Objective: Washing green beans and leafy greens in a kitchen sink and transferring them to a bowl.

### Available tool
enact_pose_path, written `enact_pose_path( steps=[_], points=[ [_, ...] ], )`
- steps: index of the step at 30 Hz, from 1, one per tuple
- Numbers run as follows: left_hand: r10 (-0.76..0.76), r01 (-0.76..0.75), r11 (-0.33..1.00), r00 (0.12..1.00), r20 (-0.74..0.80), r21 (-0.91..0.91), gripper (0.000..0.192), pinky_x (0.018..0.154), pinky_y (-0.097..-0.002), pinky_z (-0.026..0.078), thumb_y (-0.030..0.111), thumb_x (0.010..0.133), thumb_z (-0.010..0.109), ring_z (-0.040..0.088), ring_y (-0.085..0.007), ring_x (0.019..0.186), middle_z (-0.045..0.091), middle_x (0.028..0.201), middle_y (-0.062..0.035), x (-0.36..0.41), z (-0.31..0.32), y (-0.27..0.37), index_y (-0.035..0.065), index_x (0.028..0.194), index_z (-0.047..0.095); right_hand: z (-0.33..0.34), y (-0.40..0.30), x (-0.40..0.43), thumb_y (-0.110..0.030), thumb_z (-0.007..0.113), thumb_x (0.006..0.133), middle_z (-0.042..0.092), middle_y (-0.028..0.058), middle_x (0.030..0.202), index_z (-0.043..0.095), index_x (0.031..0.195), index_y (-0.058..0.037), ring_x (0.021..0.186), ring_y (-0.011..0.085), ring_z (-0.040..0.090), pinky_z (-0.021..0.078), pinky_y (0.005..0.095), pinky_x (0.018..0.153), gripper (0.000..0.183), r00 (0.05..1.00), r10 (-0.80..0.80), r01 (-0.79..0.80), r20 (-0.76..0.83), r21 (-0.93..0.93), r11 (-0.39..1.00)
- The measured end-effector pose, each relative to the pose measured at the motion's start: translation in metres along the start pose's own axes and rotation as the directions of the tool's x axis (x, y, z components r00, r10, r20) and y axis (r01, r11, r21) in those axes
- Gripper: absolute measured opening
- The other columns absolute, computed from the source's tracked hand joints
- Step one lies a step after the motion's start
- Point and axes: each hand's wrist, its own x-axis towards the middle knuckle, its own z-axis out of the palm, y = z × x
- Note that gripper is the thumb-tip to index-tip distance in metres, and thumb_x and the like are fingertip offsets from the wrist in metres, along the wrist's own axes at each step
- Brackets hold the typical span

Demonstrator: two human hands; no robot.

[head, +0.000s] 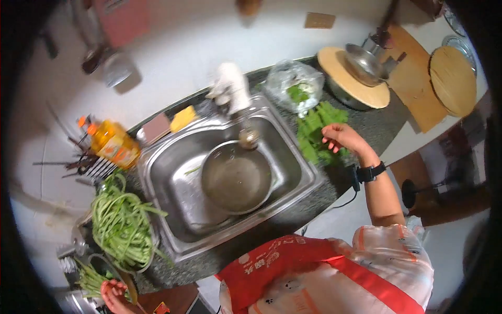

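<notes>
At the right, my right hand (342,137) is over green leaves (321,121) on the dark counter, its fingers loosely curled and apart, with nothing seen in them. My left hand (113,292) is at the bottom left, beside a bunch of green stems (89,276); its grip is partly cut off by the frame edge. A round metal pot (237,177) of cloudy water stands in the steel sink (168,168) below the faucet (248,137). Left of the sink, a heap of long green stalks (123,225) fills a container.
A clear plastic bag (296,84) with greens lies behind the leaves. Farther right are a lidded pot (353,84) with a metal bowl (362,64) on it, and a round board (453,80). Orange bottles (115,145), a yellow cloth (183,118) and a white glove (231,86) line the back.
</notes>
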Motion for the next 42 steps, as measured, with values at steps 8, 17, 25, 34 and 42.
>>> enact_pose_path(
  steps=[8, 17, 25, 34, 42],
  points=[
    [-0.329, 0.377, 0.924, 0.705, 0.628, 0.061, 0.018, 0.054, -0.0241, 0.045, 0.016, 0.086, 0.048, 0.055, -0.0129, 0.062, 0.058, 0.077, -0.0082, -0.040, 0.217, 0.018, 0.0019, 0.094, 0.053, -0.076, 0.041, 0.082, -0.064, 0.059, 0.061, 0.022, 0.0269, 0.131, 0.012, 0.127, 0.0132, 0.124, 0.0294, 0.023, 0.0229, 0.0324, 0.100, 0.112, 0.925, 0.098, -0.144, -0.366, -0.100, 0.984],
    [-0.216, 0.552, 0.827, 0.133, 0.967, 0.109, 0.032, 0.074, -0.0315, 0.047, 0.018, 0.085, 0.047, 0.054, -0.0207, 0.094, 0.054, 0.103, -0.0115, -0.103, 0.383, 0.039, 0.0020, 0.113, 0.045, -0.017, 0.048, 0.086, -0.066, 0.062, 0.054, 0.025, 0.0298, 0.128, 0.012, 0.127, 0.0116, 0.121, 0.0338, 0.029, 0.0229, 0.0346, 0.100, 0.118, 0.943, -0.019, -0.065, -0.332, -0.240, 0.969],
    [-0.217, 0.622, 0.770, 0.046, 0.975, 0.142, 0.030, 0.074, -0.0327, 0.047, 0.017, 0.084, 0.046, 0.055, -0.0208, 0.091, 0.056, 0.100, -0.0103, -0.104, 0.430, -0.002, 0.0033, 0.111, 0.047, 0.037, 0.041, 0.070, -0.044, 0.071, 0.056, 0.037, 0.0267, 0.118, 0.013, 0.130, 0.0028, 0.110, 0.0365, 0.039, 0.0356, 0.0402, 0.089, 0.105, 0.913, -0.026, -0.268, -0.407, -0.646, 0.715],
    [-0.607, 0.683, 0.729, 0.611, 0.509, 0.049, 0.014, 0.048, -0.0219, 0.043, 0.008, 0.081, 0.048, 0.053, -0.0098, 0.062, 0.058, 0.078, -0.0059, -0.017, 0.305, -0.137, 0.0033, 0.093, 0.053, -0.014, 0.065, 0.066, -0.015, 0.063, 0.061, 0.058, 0.0158, 0.096, 0.049, 0.107, 0.0023, 0.086, 0.0241, 0.057, 0.0442, 0.0314, 0.077, 0.052, 0.930, 0.017, -0.074, -0.367, -0.143, 0.987],
    [-0.576, -0.108, 0.704, 0.492, 0.653, 0.702, 0.023, 0.072, -0.0321, 0.045, 0.023, 0.076, 0.053, 0.058, -0.0270, 0.081, 0.061, 0.089, -0.0130, -0.022, 0.290, -0.182, 0.0087, 0.094, 0.058, 0.112, -0.021, 0.025, -0.014, 0.062, 0.067, 0.057, 0.0061, 0.097, 0.052, 0.106, -0.0016, 0.086, 0.0147, 0.054, 0.0432, 0.0283, 0.076, 0.042, 0.890, 0.105, -0.098, 0.443, -0.039, 0.994]
  ],
)
